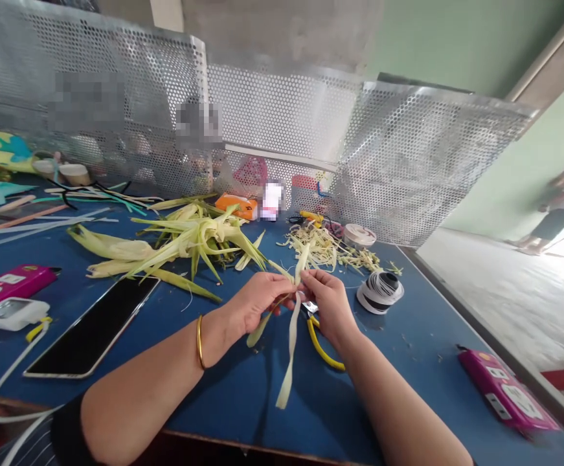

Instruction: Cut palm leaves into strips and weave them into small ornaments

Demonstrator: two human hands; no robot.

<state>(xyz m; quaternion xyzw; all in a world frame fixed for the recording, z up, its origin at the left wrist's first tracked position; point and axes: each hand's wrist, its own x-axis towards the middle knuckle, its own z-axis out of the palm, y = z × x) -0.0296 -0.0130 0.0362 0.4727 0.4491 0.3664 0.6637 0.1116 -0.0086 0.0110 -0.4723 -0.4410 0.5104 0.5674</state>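
Over the blue table, both hands pinch strips of pale green corn husk point(290, 349) where the strips meet. My left hand point(267, 294) closes on the husk from the left, and a short piece hangs below its fingers. My right hand point(326, 299) has thumb and fingertips pressed on the same spot, with one strip standing up above and a long one dangling below. The exact crossing is partly hidden by fingers. Beneath the right hand lies a pair of yellow-handled scissors or pliers point(321, 346), mostly covered. A pile of corn husks point(199, 236) spreads behind the left hand.
Husk scraps point(320, 246) lie behind the hands. A roll of black and white thread point(379, 292) stands at right, a magenta device point(507, 388) near the right edge. Left are a phone point(94, 327) and a white cabled device point(12, 312). Perforated metal panels point(282, 107) border the back.
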